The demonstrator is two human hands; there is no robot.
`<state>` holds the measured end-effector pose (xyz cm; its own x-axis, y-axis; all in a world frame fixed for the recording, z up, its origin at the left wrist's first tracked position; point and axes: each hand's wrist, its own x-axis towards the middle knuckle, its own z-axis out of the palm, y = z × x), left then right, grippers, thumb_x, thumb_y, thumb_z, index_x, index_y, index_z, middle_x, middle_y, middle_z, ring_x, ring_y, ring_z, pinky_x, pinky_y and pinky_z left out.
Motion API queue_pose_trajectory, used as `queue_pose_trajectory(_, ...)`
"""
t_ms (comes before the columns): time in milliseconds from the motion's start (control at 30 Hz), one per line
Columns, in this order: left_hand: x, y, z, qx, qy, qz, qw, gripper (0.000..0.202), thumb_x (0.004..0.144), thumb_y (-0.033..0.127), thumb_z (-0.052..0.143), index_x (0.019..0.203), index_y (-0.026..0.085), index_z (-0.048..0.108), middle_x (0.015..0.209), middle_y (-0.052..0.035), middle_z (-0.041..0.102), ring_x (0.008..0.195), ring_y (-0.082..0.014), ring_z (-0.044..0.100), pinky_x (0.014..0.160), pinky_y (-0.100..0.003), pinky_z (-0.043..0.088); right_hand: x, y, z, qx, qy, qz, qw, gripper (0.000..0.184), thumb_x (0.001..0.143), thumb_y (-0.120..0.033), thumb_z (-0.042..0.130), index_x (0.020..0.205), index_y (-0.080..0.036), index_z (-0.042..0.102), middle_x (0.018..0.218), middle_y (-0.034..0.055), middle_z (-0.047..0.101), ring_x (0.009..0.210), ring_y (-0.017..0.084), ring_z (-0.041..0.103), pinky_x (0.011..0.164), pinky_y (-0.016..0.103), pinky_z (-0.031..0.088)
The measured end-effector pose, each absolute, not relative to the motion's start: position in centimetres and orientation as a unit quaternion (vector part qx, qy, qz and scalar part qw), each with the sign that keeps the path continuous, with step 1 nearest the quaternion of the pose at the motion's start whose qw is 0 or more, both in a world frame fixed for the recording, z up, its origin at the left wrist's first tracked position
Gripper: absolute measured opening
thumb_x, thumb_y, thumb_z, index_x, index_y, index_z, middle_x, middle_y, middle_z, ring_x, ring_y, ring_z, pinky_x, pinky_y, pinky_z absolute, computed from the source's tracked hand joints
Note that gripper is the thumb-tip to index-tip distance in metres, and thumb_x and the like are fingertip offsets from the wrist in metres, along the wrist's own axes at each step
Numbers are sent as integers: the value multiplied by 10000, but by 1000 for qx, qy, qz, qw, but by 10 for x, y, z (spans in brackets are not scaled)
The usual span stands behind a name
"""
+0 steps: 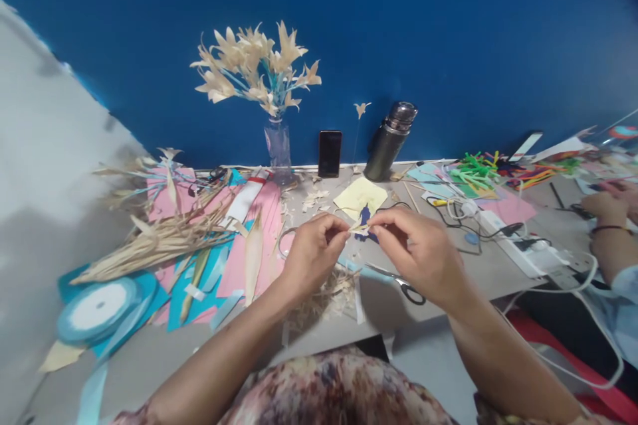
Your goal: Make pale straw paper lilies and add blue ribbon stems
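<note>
My left hand (312, 254) and my right hand (421, 251) are raised over the grey table (438, 292), fingertips pinched together on a small pale strip of dried leaf (357, 228). Both hands are closed on it. Under them lie scissors with a black handle (399, 280) and a heap of pale leaf shavings (331, 292). A yellow paper (359, 197) and a dark blue scrap (365, 216) lie just beyond the fingers.
A vase of pale leaf flowers (259, 73), a phone (329, 153) and a metal flask (389, 139) stand against the blue wall. Dried leaves (159, 239), pink and blue papers and a ribbon spool (97, 311) lie left. Another person's hands (605, 209), cables and a power strip (528, 249) are right.
</note>
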<state>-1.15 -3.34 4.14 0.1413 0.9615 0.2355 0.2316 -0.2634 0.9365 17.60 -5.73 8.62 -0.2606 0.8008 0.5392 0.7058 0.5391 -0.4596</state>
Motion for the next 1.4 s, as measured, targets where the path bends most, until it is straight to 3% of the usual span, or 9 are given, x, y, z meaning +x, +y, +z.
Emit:
queue_pose_trajectory(167,-8,-33,36,659,508,457,314,138,811,120,632,718,196,700,724,-21,686,684,-170,605,660,-271,405,162,-60,73,-488,-797,-32,354,176,963,-137,519,981,-211,677,909,66,752,817,201,696,747,310,484)
queue_pose_trajectory(500,-3,-37,35,686,533,441,227,126,845,148,636,767,217,707,786,-36,699,701,-179,608,666,-279,381,153,-56,59,-534,-779,-79,320,126,945,-172,561,934,-208,682,871,54,761,754,191,688,701,299,441)
queue_pose_trajectory(1400,0,-33,26,682,490,465,281,145,810,94,645,736,199,710,747,-31,709,718,-178,637,703,-279,448,150,-53,58,-559,-774,-168,244,154,943,-190,574,829,-209,675,764,39,701,715,184,613,628,323,303)
